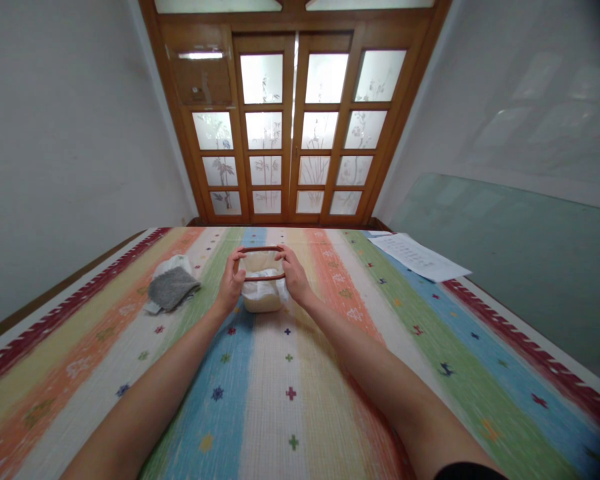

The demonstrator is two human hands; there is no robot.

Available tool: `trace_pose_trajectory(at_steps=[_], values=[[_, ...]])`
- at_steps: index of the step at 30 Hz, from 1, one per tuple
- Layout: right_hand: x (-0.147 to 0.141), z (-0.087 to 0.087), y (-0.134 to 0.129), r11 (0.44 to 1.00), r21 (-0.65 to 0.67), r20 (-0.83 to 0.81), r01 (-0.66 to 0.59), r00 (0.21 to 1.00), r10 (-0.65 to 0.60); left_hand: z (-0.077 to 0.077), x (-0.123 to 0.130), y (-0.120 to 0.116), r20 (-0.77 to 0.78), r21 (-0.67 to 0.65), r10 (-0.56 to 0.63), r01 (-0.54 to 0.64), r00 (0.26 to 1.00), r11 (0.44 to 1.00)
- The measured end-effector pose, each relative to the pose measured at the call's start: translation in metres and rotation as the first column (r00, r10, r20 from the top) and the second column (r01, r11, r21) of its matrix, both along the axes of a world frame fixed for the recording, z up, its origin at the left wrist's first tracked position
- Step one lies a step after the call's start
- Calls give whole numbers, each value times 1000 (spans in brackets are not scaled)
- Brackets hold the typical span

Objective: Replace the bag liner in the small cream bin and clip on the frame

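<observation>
In the middle of the table stands a small cream bin (263,305). A white plastic bag (254,289) lines it and hangs over its outside. Around the top runs a brown rim ring (264,279), roughly rectangular with rounded corners. My left hand (233,281) grips this ring at its left end, thumb toward me and fingers at the far corner. At the right end my right hand (294,273) holds it in much the same way. Whether the ring is seated on the bin or slightly above it, I cannot tell.
A grey cloth (173,288) lies on crumpled white material (180,263) to the left. Printed paper sheets (423,259) rest at the far right. A striped tablecloth (290,413) covers the table. Wooden glazed doors (293,133) close off the back, with walls on both sides.
</observation>
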State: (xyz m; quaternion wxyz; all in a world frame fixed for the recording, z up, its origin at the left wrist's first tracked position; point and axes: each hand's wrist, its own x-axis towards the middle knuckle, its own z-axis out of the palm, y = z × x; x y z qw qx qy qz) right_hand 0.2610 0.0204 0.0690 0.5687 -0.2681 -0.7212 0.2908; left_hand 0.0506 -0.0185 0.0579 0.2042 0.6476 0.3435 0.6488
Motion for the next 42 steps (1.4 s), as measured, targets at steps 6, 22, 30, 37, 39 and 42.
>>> trace_pose_trajectory(at_steps=[6,22,30,37,39,42], values=[[0,0,0,1000,2,-3,-1,1000,1,0,0,0,-2,10,3,-3,1000,1000],[-1,-2,1,1000,-5,-11,1,1000,-1,-1,-1,0,-39,27,12,-11,999,1000],[-1,-1,1,1000,-11,-17,9,1000,-10,2,1,-1,-20,0,17,-17,1000,1000],[0,-1,0,1000,-1,-4,3,1000,-3,0,0,1,-20,16,2,-2,1000,1000],[0,0,-1,1000,-1,0,6,1000,-6,0,0,0,-22,8,8,-8,1000,1000],[1,1,-2,1000,-1,7,12,1000,-12,1,0,-1,-19,-1,10,-10,1000,1000]])
